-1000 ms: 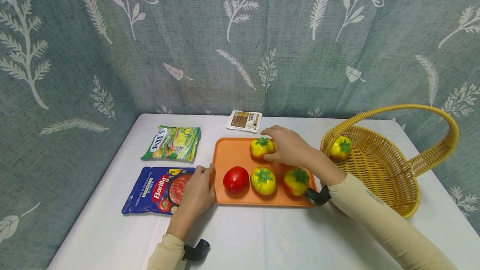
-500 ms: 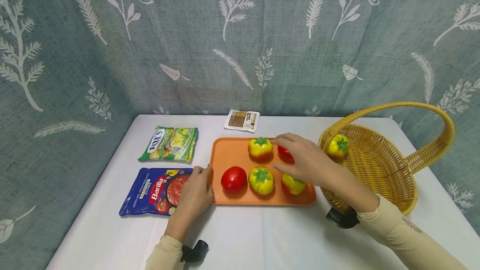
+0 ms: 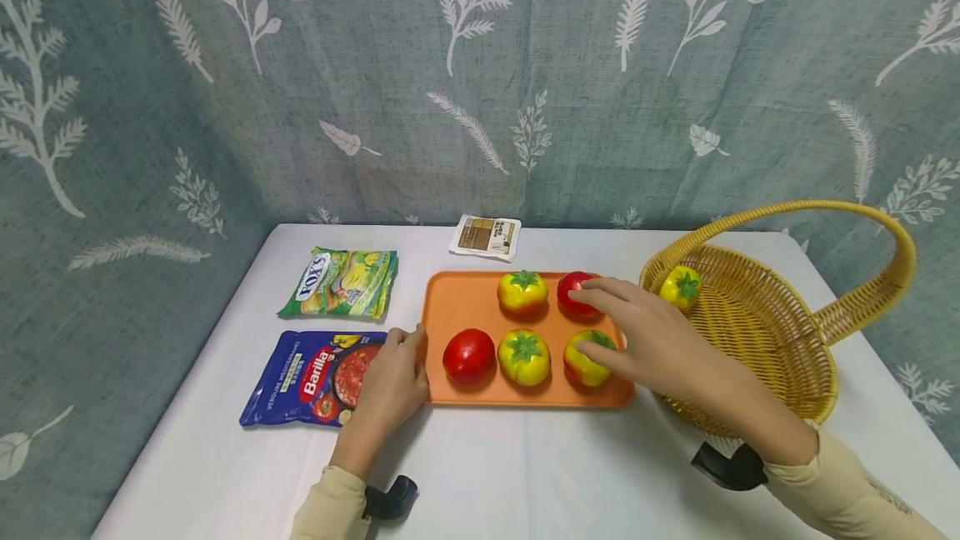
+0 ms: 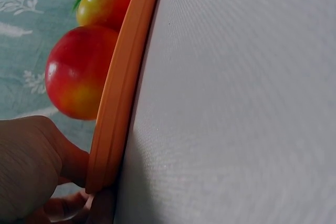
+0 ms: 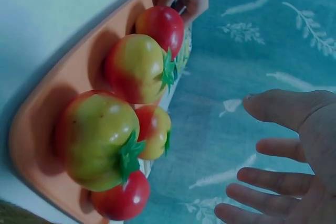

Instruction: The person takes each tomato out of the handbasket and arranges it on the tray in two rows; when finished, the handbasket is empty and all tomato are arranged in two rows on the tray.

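My left hand grips the left edge of the orange tray; in the left wrist view the thumb and fingers pinch its rim. On the tray sit a red tomato at the front left, a yellow tomato at front middle and a yellow-red one at front right. Behind them are another yellow-red tomato and a red one. Over the tray's right side hovers my right hand, fingers spread and holding nothing; the right wrist view shows it apart from the tomatoes.
A wicker basket with a tall handle stands at right, a yellow tomato inside. Left of the tray lie a green FOX'S bag and a blue Barilla pouch. A small packet lies behind the tray.
My right hand has drawn back to the right, away from the yellow-red tomato at the back, uncovering the red tomato there. The left hand keeps its grip on the tray.
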`<control>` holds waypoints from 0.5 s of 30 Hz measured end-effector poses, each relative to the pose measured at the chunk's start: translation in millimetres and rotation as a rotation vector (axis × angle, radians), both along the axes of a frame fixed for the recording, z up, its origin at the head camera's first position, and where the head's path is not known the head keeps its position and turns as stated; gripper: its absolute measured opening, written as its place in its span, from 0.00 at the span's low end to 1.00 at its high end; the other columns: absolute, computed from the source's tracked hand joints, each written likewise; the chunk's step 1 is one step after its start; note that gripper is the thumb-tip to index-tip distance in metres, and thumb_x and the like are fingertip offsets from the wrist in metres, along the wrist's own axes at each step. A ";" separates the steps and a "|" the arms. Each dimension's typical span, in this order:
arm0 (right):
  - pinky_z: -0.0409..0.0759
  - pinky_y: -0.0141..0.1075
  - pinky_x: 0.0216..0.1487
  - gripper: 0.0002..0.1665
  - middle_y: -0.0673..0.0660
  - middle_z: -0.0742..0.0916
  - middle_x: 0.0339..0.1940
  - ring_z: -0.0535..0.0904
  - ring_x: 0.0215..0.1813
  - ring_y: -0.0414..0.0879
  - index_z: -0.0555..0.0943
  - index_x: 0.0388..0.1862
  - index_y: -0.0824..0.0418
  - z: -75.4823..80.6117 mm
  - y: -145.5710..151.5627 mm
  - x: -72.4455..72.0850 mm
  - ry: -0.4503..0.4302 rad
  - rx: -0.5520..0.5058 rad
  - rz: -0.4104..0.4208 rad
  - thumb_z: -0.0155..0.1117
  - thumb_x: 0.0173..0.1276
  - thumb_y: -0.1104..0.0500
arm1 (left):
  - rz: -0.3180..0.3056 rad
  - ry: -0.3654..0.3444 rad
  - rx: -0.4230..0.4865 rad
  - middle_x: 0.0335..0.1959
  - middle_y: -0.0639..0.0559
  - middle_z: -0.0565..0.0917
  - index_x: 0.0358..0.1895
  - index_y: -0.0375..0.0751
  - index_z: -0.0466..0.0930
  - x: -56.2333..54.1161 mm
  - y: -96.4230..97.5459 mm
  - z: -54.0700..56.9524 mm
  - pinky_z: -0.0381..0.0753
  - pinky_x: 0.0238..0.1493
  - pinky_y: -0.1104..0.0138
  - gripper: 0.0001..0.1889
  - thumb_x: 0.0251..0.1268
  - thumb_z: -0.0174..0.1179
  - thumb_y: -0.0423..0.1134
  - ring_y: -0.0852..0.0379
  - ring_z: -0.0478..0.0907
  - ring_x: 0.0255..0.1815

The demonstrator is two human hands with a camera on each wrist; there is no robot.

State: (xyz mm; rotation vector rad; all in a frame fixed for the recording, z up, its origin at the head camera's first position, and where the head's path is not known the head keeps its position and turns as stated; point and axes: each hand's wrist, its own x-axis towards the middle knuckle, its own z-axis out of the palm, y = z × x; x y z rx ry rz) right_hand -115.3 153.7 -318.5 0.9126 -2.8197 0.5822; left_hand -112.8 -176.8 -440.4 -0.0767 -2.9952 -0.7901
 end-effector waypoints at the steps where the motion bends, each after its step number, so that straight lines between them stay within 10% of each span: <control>1: 0.77 0.57 0.58 0.35 0.62 0.79 0.65 0.76 0.63 0.60 0.78 0.65 0.58 0.1 3.5 2.2 0.007 -0.004 0.000 0.75 0.62 0.48 | -0.003 0.000 0.000 0.51 0.39 0.75 0.71 0.32 0.70 -0.3 0.3 0.3 0.81 0.51 0.50 0.31 0.63 0.64 0.31 0.45 0.77 0.47; 15: 0.83 0.50 0.48 0.33 0.56 0.84 0.55 0.83 0.53 0.53 0.81 0.60 0.60 10.7 51.0 19.8 0.208 -0.115 0.008 0.79 0.53 0.61 | -0.009 0.031 -0.014 0.50 0.38 0.76 0.70 0.32 0.70 -0.8 -0.4 1.2 0.81 0.49 0.49 0.31 0.62 0.63 0.30 0.44 0.78 0.45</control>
